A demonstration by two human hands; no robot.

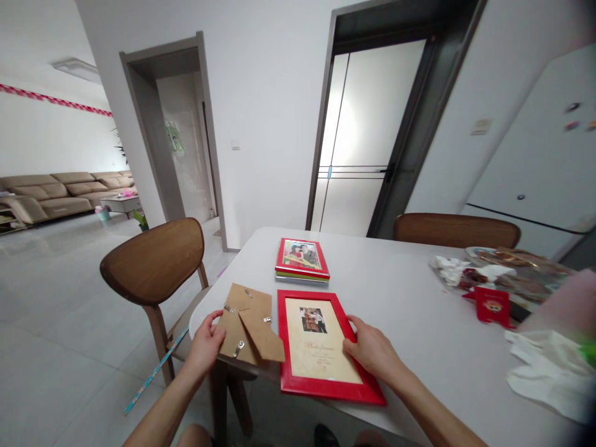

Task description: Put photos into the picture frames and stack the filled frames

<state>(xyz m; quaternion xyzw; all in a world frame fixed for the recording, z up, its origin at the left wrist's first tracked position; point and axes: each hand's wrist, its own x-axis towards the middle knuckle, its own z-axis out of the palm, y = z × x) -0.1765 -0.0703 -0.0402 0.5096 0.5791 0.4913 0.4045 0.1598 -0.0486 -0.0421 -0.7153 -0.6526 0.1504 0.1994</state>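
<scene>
My left hand (pixel 207 341) grips the left edge of a brown frame backing board (pixel 230 329), its thumb on top. Metal clips and a fold-out stand show on the board, which lies at the table's near left corner. Beside it rests a red picture frame (pixel 333 397), face up, with a cream insert (pixel 321 354) bearing a small photo and print. My right hand (pixel 370 347) is closed on the frame's right side, thumb over the face. Behind these, a stack of frames (pixel 302 259) has a red one with a couple's picture on top.
On the white table (pixel 395 279) at right are crumpled tissues (pixel 449 271), a red card-like item (pixel 492 305) and a white cloth (pixel 544 366). Wooden chairs stand at the left (pixel 156 261) and far right (pixel 459 230). A blue patterned strip (pixel 156 371) leans by the left chair.
</scene>
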